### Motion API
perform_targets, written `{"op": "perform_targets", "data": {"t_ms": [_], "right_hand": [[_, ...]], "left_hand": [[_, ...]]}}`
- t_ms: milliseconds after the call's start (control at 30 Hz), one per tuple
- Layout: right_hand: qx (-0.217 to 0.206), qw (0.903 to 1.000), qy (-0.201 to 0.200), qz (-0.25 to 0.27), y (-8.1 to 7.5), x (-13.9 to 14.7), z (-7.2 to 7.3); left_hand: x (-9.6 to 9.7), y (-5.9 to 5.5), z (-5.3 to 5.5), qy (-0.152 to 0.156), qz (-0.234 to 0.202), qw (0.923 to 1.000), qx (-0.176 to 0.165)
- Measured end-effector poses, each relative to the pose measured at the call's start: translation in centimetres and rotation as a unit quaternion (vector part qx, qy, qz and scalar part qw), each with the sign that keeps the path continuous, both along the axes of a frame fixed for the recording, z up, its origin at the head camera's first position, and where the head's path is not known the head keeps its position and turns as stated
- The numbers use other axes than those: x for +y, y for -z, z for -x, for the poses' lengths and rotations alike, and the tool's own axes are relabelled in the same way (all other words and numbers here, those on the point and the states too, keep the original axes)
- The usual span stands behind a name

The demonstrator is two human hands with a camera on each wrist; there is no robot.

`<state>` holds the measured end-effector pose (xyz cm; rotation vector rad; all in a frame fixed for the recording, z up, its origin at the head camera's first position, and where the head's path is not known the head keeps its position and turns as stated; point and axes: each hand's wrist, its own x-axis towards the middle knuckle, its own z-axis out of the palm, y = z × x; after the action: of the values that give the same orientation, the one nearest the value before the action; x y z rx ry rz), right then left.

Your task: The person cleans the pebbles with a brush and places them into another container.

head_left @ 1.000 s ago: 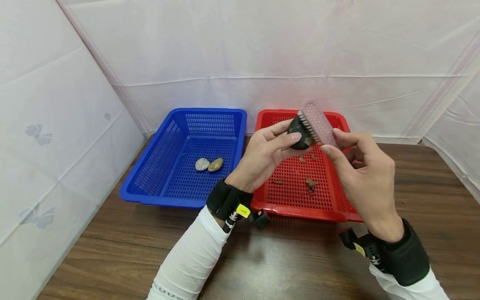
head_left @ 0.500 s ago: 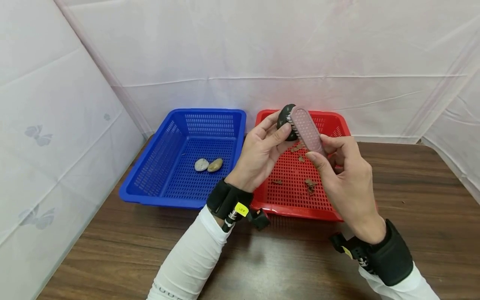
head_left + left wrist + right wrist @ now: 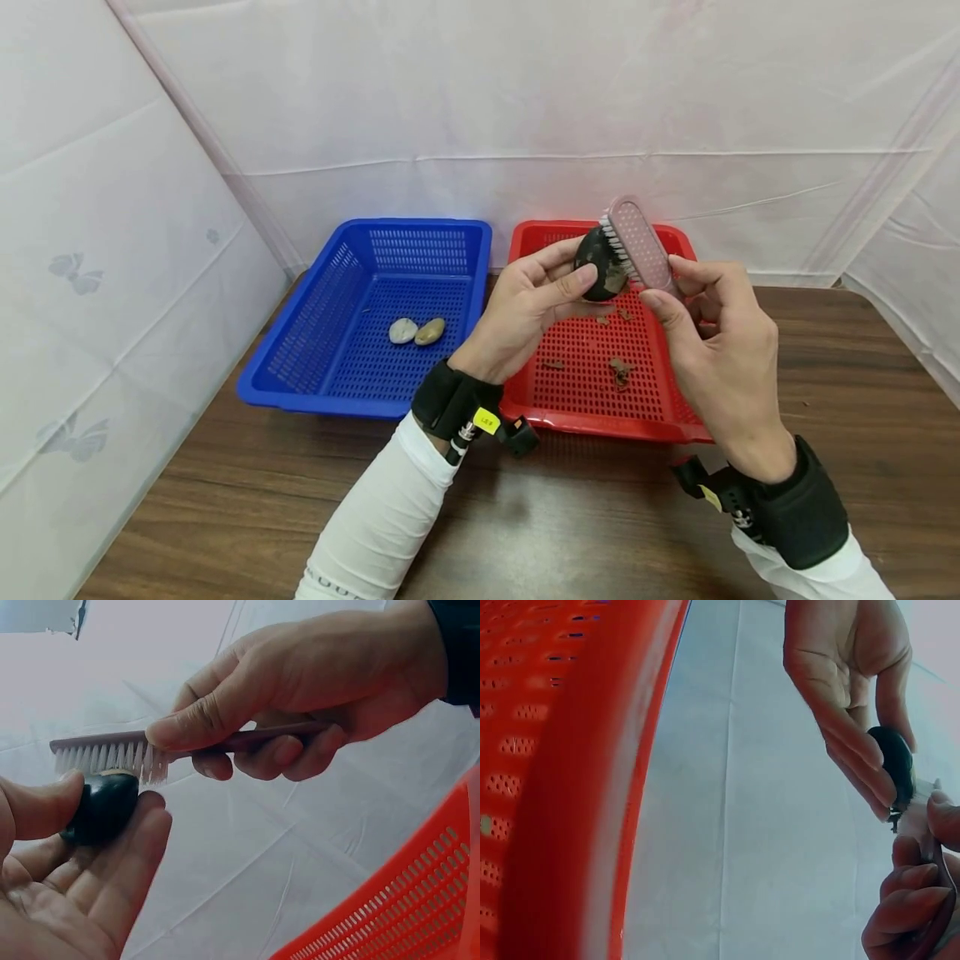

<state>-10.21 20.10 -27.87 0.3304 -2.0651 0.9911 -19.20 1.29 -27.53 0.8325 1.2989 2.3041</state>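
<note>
A dark, smooth stone (image 3: 596,260) with a brown patch of dirt is pinched between the thumb and fingers of my left hand (image 3: 525,304), above the red basket. My right hand (image 3: 723,350) grips a pink brush (image 3: 639,242) by its handle. The white bristles (image 3: 112,756) touch the stone's upper side in the left wrist view. In the right wrist view the stone (image 3: 894,761) and the brush meet near the right edge, with part of the brush cut off by the frame.
The red basket (image 3: 600,425) beneath my hands has several brown crumbs of dirt (image 3: 619,371) on its floor. To the left stands a blue basket (image 3: 322,404) holding a whitish stone (image 3: 402,330) and a tan stone (image 3: 430,332). Both stand on a wooden table (image 3: 570,517) before white curtains.
The stone and brush first shifted left and the stone tilted, then both came back right. The brush has moved along the stone, and both hands have kept their hold.
</note>
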Motion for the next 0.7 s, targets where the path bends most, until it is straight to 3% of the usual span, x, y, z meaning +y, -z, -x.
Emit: {"op": "perform_targets", "data": {"t_ms": [133, 233, 333, 433, 600, 700], "right_hand": [[-0.002, 0.9999, -0.01, 0.003, 0.12, -0.17, -0.11], [0.0, 0.9996, -0.026, -0.009, 0.25, -0.44, -0.2], [0.002, 0.9992, -0.034, -0.022, 0.34, -0.65, -0.18], [0.001, 0.9996, -0.026, -0.015, 0.41, -0.68, -0.15], [-0.013, 0.9998, -0.011, -0.005, 0.35, -0.41, -0.14], [-0.017, 0.9998, -0.007, 0.001, 0.19, -0.24, -0.14]], "left_hand": [[0.03, -0.06, 0.09, -0.009, -0.036, 0.9979, -0.053], [0.07, -0.2, 0.15, -0.017, -0.078, 0.9919, -0.098], [0.18, -0.25, 0.14, -0.026, -0.094, 0.9882, -0.118], [0.31, -0.18, 0.06, -0.035, -0.079, 0.9903, -0.108], [0.33, -0.06, -0.22, -0.05, -0.024, 0.9969, -0.057], [0.24, -0.02, -0.28, -0.043, -0.004, 0.9985, -0.035]]}}
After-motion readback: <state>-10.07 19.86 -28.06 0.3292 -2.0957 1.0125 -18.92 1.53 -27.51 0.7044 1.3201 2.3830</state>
